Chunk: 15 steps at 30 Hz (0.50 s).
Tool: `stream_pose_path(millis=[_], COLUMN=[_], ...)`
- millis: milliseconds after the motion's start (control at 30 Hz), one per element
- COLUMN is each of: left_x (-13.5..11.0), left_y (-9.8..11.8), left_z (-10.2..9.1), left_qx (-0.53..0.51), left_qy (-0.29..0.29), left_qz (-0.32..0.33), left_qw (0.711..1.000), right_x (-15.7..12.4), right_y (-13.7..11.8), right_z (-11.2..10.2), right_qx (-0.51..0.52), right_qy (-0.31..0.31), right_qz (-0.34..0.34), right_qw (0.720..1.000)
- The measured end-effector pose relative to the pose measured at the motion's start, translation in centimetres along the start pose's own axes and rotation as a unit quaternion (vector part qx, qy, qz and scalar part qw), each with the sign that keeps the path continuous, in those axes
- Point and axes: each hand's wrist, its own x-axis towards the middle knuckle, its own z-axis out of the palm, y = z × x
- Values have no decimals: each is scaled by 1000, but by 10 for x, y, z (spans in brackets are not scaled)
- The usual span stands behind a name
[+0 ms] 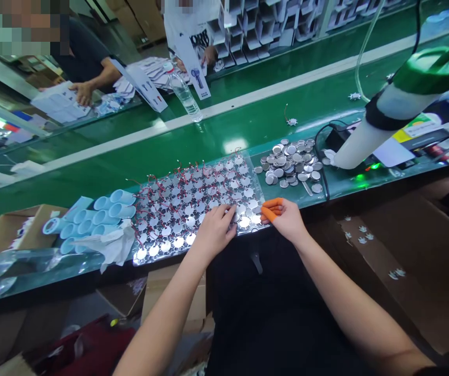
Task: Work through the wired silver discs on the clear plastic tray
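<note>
Rows of small round metal discs with red wires lie in a clear sheet at the table's near edge. My left hand rests on the right part of these rows; its thumb and forefinger are apart, with discs beside the fingertips. Just right of the sheet's corner is my right hand, with orange finger covers on its fingers. Those fingers are curled together, and whatever is between them is hidden. Beyond it lies a loose heap of silver coin cells.
Light-blue plastic cups and a white cloth lie left of the sheet. A white tube with a green top leans at right, near a black cable. A water bottle and two people are across the green table.
</note>
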Motion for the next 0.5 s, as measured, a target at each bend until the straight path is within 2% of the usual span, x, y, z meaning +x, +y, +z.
stream_pose_path(millis=[133, 300, 400, 500], left_x=[13, 22, 24, 22], left_y=[-4, 0, 3, 5], left_z=[-2, -5, -7, -7], left_qx=[-6, 13, 28, 42], left_qy=[-69, -109, -124, -113], left_qz=[44, 34, 23, 13], left_qw=[997, 993, 992, 993], right_x=[-1, -3, -3, -3], right_y=[-1, 2, 5, 9], right_z=[-6, -7, -8, -9], right_qx=[13, 25, 31, 41], right_qy=[9, 10, 6, 1], right_qz=[6, 18, 17, 14], right_qw=[1000, 999, 999, 999])
